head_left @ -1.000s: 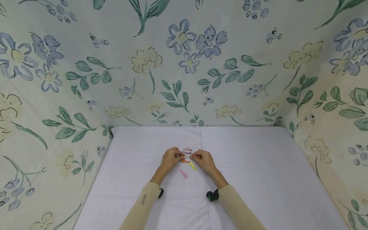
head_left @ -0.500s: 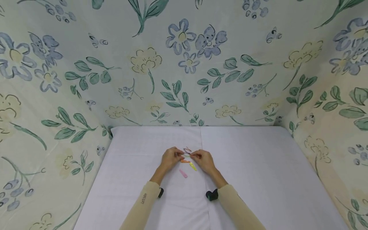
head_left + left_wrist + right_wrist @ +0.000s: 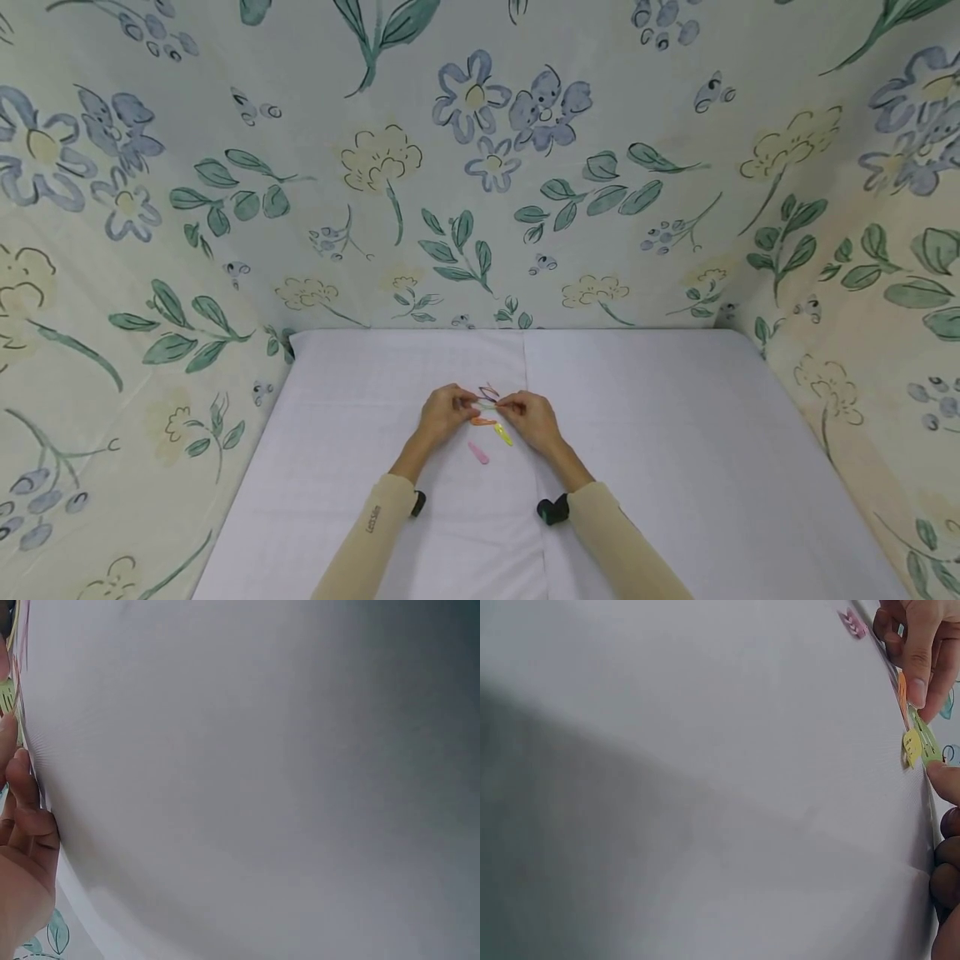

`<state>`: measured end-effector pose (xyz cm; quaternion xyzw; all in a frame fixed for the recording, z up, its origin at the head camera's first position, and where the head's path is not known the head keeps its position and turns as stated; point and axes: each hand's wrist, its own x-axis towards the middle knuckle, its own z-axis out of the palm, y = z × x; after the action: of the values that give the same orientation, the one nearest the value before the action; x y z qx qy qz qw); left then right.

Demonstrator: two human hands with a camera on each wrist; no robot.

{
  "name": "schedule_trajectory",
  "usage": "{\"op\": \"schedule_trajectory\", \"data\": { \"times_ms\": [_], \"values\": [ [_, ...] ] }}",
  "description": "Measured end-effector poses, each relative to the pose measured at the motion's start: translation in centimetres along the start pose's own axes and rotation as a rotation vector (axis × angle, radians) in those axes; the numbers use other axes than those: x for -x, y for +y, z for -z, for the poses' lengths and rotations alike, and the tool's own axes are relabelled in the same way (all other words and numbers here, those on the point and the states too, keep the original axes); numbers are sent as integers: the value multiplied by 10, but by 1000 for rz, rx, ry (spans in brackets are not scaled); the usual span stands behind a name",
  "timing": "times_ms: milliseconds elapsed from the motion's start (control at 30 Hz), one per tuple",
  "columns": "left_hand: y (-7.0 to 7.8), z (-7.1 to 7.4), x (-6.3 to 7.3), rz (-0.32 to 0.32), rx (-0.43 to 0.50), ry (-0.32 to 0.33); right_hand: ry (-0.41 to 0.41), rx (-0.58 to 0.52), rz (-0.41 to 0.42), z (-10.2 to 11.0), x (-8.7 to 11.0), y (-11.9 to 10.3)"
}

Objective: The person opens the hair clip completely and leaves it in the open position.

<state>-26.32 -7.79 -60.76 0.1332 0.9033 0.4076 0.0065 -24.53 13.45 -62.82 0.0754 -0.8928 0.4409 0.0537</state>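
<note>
A green snap hair clip [image 3: 928, 741] is pinched at its two ends between both hands, just above the white cloth. My left hand [image 3: 447, 414] holds one end with thumb and fingertips. At the other end, my right hand [image 3: 534, 417] pinches it. Just below lie an orange hair clip [image 3: 483, 422] and a yellow hair clip [image 3: 503, 434], and a pink hair clip [image 3: 478, 453] is nearer to me. Beyond the hands are a dark purple clip [image 3: 488, 398] and a reddish one [image 3: 491, 389], partly covered by the fingers.
White cloth [image 3: 645, 433] covers the table, with a fold line running down it right of the clips. Floral curtains [image 3: 480, 167] stand behind and at both sides. Dark wrist cameras [image 3: 553, 509] sit by the sleeve cuffs.
The green clip has turned slightly between the fingers and looks thinner from the head view. My left fingers have shifted a little to the left. The clips on the cloth nearer to me stay put.
</note>
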Motion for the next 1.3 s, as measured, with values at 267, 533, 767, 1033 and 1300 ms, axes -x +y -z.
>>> {"op": "schedule_trajectory", "data": {
  "times_ms": [267,533,767,1033,1300],
  "values": [
    [-4,5,4,43,33,-7,6,-43,-9,2,2,-4],
    [-9,15,14,58,24,-5,45,-116,-23,4,7,-4],
    [-14,15,23,68,32,-13,72,-150,-50,6,17,-4],
    [-9,7,22,53,28,-44,31,-154,-46,7,22,2],
    [0,2,21,73,15,-52,-3,-126,-40,7,24,0]
  ]
}}
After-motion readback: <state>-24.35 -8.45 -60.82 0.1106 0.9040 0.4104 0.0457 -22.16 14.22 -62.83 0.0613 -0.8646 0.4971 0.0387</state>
